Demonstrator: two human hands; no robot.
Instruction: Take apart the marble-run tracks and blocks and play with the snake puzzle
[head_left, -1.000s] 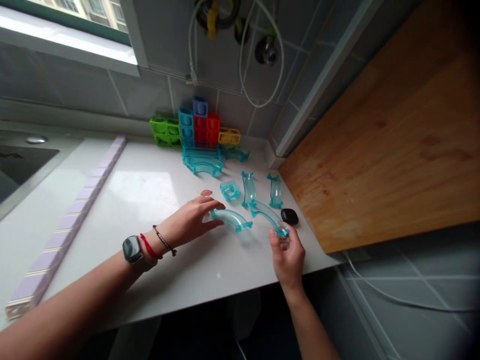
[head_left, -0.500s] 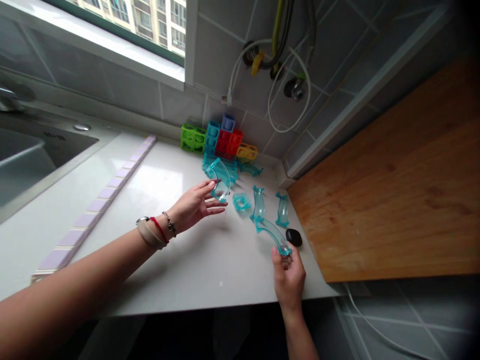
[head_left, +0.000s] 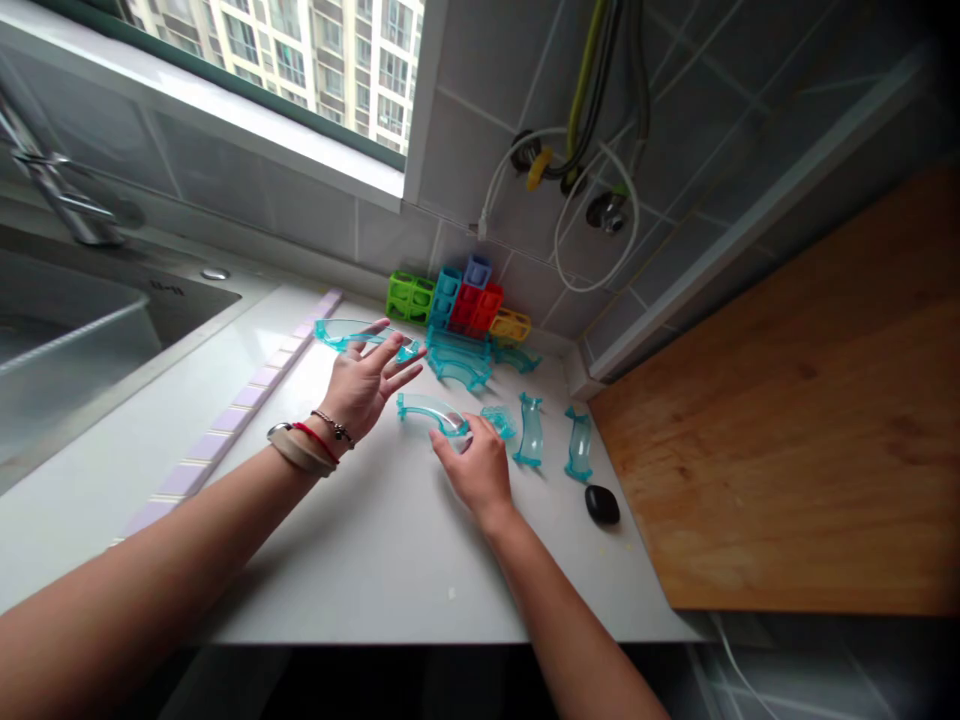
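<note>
My left hand point(head_left: 365, 385) grips a curved, see-through teal track piece point(head_left: 339, 333) between thumb and fingers, the other fingers spread. The piece is raised above the counter and lies nearly level. To its right and nearer to me, my right hand point(head_left: 480, 465) pinches the right end of a second curved teal track piece point(head_left: 429, 407), whose free end points left. The two pieces are apart. Just behind my right fingers is a teal ring-shaped piece point(head_left: 498, 421), partly covered by the hand.
Two teal track pieces point(head_left: 531, 430) point(head_left: 579, 445) and a black rounded object point(head_left: 602, 505) lie to the right. Several teal pieces point(head_left: 459, 362) lie before colored blocks point(head_left: 466, 305) at the wall. A lilac strip point(head_left: 225, 415), sink point(head_left: 225, 300) and wooden board point(head_left: 787, 420) flank the counter.
My left hand has swung its track piece left, turning it from upright to nearly level. My right hand has carried its piece left across the counter, close to the left hand.
</note>
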